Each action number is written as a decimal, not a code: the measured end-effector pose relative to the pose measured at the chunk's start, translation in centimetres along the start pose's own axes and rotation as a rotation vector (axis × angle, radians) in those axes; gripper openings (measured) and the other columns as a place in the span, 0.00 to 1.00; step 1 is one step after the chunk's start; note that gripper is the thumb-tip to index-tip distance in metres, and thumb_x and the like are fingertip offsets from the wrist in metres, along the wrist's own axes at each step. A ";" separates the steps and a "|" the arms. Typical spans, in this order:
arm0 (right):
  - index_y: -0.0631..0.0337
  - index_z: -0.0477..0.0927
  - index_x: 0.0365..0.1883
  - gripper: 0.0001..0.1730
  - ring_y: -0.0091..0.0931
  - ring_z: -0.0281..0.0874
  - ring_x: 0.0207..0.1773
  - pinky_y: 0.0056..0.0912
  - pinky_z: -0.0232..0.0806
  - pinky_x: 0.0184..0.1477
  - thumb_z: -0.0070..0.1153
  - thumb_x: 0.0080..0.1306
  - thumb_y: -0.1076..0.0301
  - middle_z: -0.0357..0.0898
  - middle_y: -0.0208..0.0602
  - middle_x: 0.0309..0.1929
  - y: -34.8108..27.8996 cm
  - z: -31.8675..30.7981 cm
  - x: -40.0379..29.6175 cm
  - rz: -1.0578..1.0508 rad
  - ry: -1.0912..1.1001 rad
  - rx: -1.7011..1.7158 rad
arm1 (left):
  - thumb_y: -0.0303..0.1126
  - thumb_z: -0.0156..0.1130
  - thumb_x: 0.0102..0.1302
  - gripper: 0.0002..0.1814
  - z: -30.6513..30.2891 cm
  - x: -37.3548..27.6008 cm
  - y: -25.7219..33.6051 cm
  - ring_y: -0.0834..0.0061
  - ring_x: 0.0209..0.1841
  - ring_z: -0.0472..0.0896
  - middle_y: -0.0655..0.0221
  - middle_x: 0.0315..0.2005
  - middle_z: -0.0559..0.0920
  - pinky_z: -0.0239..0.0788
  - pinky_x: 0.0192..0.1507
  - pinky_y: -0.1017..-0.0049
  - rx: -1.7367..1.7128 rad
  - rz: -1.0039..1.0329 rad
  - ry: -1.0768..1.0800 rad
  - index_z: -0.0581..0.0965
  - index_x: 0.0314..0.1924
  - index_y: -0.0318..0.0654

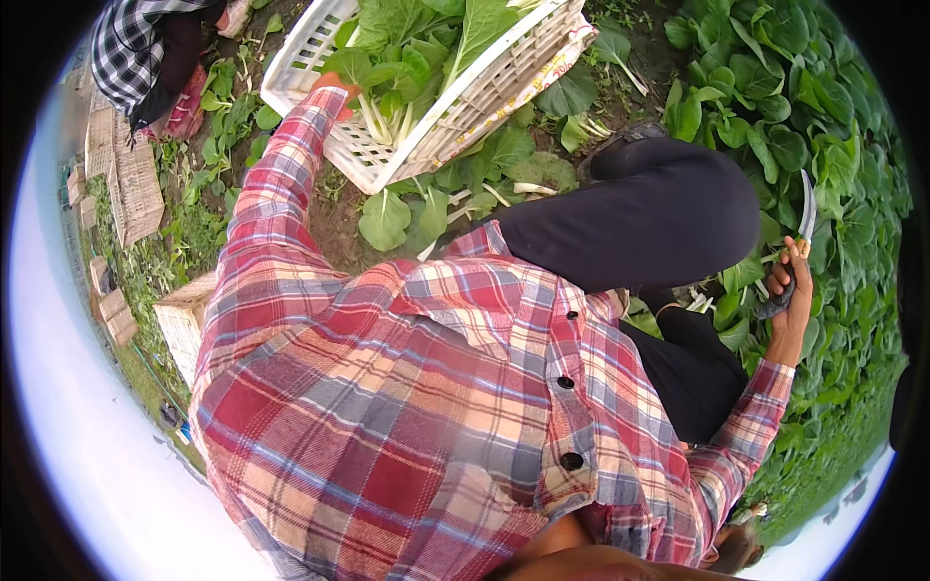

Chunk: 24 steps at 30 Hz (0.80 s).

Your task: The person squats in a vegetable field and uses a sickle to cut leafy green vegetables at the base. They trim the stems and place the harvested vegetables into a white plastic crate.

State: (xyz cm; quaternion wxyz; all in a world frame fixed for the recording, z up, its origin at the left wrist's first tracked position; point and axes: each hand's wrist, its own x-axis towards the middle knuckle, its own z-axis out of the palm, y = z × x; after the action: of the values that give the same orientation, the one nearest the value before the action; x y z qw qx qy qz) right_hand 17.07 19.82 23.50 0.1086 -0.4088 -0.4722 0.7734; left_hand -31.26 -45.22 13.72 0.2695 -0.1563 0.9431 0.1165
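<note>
My left hand (340,88), orange in colour, reaches over the side of a white slatted plastic crate (353,161). It meets a bunch of leafy greens with pale stalks (389,116) inside; the leaves and crate partly hide its fingers, so I cannot tell whether it grips them. Out to the right, my right hand (793,290) is closed around the handle of a curved harvesting knife (808,207). The blade points away from me, over the growing leaves. Something dark grey, perhaps cloth (776,301), is at that palm.
Dense rows of leafy greens (843,276) grow on the right. Cut greens (407,214) lie on soil beside the crate, near my bent knee (712,196). Another person's leg and pink shoe (187,105) are at upper left. More crates (134,181) stand along the left.
</note>
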 end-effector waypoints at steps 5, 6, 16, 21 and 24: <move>0.67 0.75 0.59 0.20 0.11 0.64 0.24 0.13 0.57 0.20 0.58 0.74 0.65 0.73 0.25 0.35 -2.3 0.1 -2.3 -0.055 0.080 -0.061 | 0.32 0.72 0.56 0.23 10.1 1.8 2.8 0.56 0.32 0.85 0.56 0.33 0.85 0.77 0.38 0.61 -0.011 0.456 -0.021 0.72 0.49 0.42; 0.67 0.74 0.59 0.21 0.11 0.65 0.24 0.15 0.58 0.21 0.59 0.73 0.65 0.73 0.25 0.35 -2.4 0.3 -1.3 -0.070 0.046 -0.008 | 0.33 0.72 0.57 0.25 8.5 5.2 -0.5 0.51 0.35 0.85 0.54 0.35 0.85 0.77 0.41 0.59 0.156 0.615 0.064 0.69 0.51 0.41; 0.60 0.79 0.49 0.17 0.08 0.68 0.21 0.12 0.63 0.21 0.63 0.71 0.56 0.72 0.19 0.28 -8.7 -8.1 -6.6 -0.556 0.190 -0.447 | 0.39 0.65 0.66 0.22 7.3 10.5 3.7 0.51 0.39 0.83 0.48 0.42 0.83 0.74 0.42 0.57 0.086 0.352 -0.267 0.72 0.56 0.39; 0.57 0.78 0.48 0.20 0.10 0.66 0.19 0.15 0.58 0.19 0.61 0.71 0.50 0.71 0.18 0.23 0.0 -14.6 -10.4 -0.322 0.604 -0.247 | 0.39 0.68 0.66 0.17 -5.9 7.8 3.6 0.62 0.26 0.85 0.55 0.36 0.84 0.77 0.30 0.57 -0.095 0.018 -0.367 0.75 0.49 0.40; 0.59 0.78 0.41 0.21 0.15 0.68 0.20 0.18 0.60 0.23 0.64 0.69 0.48 0.74 0.23 0.23 8.5 -17.4 -11.4 -0.229 0.728 0.025 | 0.37 0.68 0.68 0.14 -4.5 1.3 8.6 0.77 0.18 0.75 0.67 0.21 0.75 0.69 0.22 0.69 -0.024 0.755 0.117 0.71 0.35 0.40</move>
State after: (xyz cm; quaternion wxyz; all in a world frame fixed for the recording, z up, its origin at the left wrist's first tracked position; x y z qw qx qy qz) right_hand 39.02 20.15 18.76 0.3597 -0.6001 -0.4359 0.5661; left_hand -37.48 -38.95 17.89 0.1517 0.1925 0.9466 0.2095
